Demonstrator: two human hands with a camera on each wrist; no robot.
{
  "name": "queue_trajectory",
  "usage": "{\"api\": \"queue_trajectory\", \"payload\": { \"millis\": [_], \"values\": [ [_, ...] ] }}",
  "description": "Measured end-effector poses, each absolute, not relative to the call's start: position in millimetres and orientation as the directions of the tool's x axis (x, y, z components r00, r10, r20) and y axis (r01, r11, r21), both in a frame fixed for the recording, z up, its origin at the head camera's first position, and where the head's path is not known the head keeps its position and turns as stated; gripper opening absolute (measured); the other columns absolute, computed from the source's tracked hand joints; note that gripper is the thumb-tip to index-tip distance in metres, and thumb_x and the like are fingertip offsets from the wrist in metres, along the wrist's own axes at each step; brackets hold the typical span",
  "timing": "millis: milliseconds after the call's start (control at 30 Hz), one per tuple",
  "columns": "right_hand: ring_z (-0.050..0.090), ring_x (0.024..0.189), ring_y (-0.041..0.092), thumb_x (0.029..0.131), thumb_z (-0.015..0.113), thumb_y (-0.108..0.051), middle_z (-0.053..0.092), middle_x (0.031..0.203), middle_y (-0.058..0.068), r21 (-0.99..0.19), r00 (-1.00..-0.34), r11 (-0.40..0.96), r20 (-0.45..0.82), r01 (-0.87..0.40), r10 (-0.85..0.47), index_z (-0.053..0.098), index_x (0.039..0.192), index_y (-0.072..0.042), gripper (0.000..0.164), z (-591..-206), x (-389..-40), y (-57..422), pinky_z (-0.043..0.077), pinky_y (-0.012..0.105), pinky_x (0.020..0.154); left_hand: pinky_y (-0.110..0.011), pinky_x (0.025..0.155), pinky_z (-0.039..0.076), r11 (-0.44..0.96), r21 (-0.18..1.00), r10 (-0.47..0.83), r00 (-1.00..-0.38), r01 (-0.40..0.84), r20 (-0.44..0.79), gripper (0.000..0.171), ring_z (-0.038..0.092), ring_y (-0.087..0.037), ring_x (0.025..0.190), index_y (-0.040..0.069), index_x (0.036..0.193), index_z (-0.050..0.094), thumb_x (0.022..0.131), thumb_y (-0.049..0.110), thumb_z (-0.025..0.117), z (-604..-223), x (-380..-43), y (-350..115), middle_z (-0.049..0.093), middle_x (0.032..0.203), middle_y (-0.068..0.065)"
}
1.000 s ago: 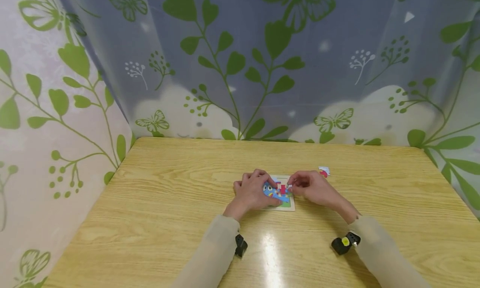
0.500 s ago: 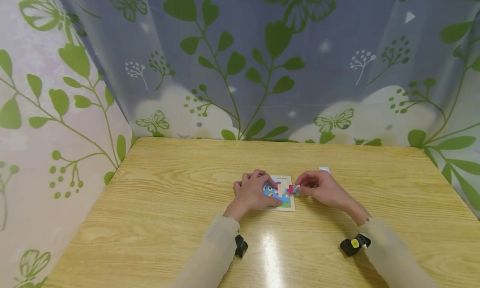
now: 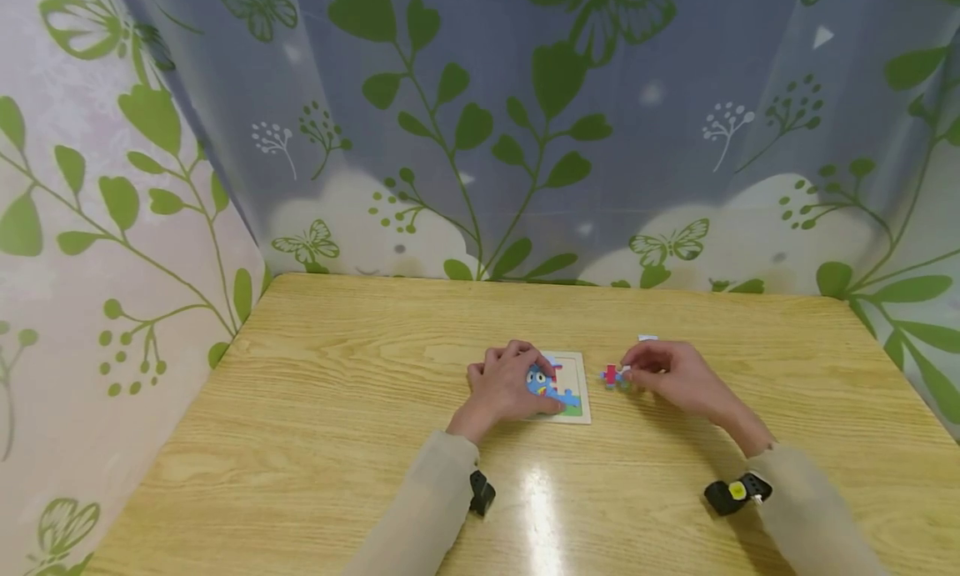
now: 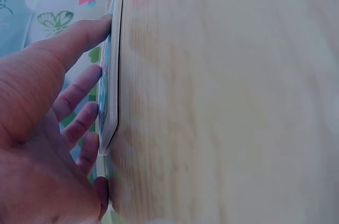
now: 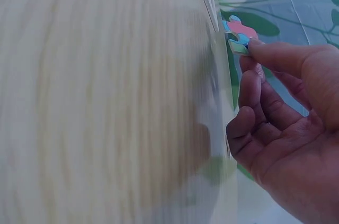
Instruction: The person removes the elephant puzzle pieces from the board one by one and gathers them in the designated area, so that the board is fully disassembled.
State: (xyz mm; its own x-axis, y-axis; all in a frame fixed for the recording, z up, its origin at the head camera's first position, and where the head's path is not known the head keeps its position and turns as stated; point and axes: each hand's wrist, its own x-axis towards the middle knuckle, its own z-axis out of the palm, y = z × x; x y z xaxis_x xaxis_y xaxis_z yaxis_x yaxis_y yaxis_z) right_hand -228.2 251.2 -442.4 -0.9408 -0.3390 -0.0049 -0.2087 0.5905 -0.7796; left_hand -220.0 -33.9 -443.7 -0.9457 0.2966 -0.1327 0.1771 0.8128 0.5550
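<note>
A small jigsaw puzzle board with a pale frame lies flat on the table, showing a blue cartoon figure with round eyes. My left hand rests across its left part, fingers spread and thumb near the front, hiding that side. The board's right part is bare pale wood with no pieces in it. To the right of the board, my right hand pinches a red and blue puzzle piece between thumb and forefinger. The right wrist view shows this puzzle piece held at the fingertips, just off the table.
Another puzzle piece, mostly hidden, lies behind my right hand. The wooden table runs back to a curtain patterned with leaves and butterflies. Another patterned cloth hangs on the left.
My right hand has lifted the red and blue puzzle piece out of the board and carried it to the right. The left hand has stayed on the board.
</note>
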Motion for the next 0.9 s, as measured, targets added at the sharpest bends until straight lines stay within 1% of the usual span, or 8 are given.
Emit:
{"api": "queue_trajectory", "payload": {
  "millis": [167, 300, 400, 633, 900],
  "values": [
    [0.066, 0.078, 0.015, 0.097, 0.07, -0.017, 0.074, 0.098, 0.012, -0.769, -0.952, 0.61, -0.009, -0.188, -0.305, 0.07, 0.111, -0.005, 0.018, -439.2, -226.4, 260.9, 0.05, 0.027, 0.063, -0.058, 0.099, 0.028, 0.798, 0.569, 0.332, -0.933, 0.2, -0.138, 0.036, 0.035, -0.036, 0.141, 0.035, 0.109, 0.064, 0.082, 0.054, 0.08, -444.5, -221.2, -38.3, 0.044, 0.153, 0.005],
    [0.066, 0.08, 0.014, 0.098, 0.07, -0.02, 0.074, 0.102, 0.013, -0.771, -0.958, 0.615, -0.021, -0.166, -0.284, 0.071, 0.115, -0.005, 0.022, -436.7, -224.9, 268.3, 0.05, 0.027, 0.064, -0.056, 0.097, 0.027, 0.775, 0.587, 0.385, -0.912, 0.235, -0.143, 0.034, 0.035, -0.036, 0.14, 0.036, 0.111, 0.064, 0.083, 0.05, 0.079, -444.2, -223.4, -43.7, 0.042, 0.154, 0.006],
    [0.065, 0.079, 0.013, 0.099, 0.069, -0.021, 0.074, 0.104, 0.014, -0.773, -0.962, 0.617, -0.033, -0.147, -0.271, 0.07, 0.118, -0.005, 0.025, -436.7, -224.6, 274.7, 0.05, 0.027, 0.063, -0.056, 0.096, 0.026, 0.761, 0.597, 0.412, -0.9, 0.255, -0.141, 0.034, 0.035, -0.036, 0.139, 0.037, 0.113, 0.064, 0.083, 0.046, 0.078, -444.3, -224.7, -46.1, 0.041, 0.154, 0.006],
    [0.065, 0.08, 0.01, 0.1, 0.067, -0.021, 0.074, 0.104, 0.014, -0.763, -0.966, 0.63, -0.033, -0.14, -0.255, 0.069, 0.118, -0.004, 0.025, -439.4, -227.6, 290.7, 0.052, 0.028, 0.064, -0.055, 0.097, 0.026, 0.764, 0.593, 0.413, -0.899, 0.255, -0.145, 0.035, 0.035, -0.036, 0.139, 0.038, 0.113, 0.065, 0.082, 0.045, 0.079, -444.7, -225.0, -46.0, 0.04, 0.156, 0.006],
    [0.065, 0.083, 0.006, 0.102, 0.064, -0.02, 0.074, 0.107, 0.015, -0.754, -0.971, 0.642, -0.022, -0.141, -0.238, 0.068, 0.119, -0.001, 0.026, -438.1, -233.4, 309.1, 0.05, 0.027, 0.065, -0.055, 0.097, 0.026, 0.766, 0.592, 0.407, -0.901, 0.249, -0.148, 0.034, 0.035, -0.036, 0.139, 0.038, 0.112, 0.065, 0.082, 0.045, 0.079, -444.0, -224.3, -46.0, 0.041, 0.156, 0.006]
  ]
}}
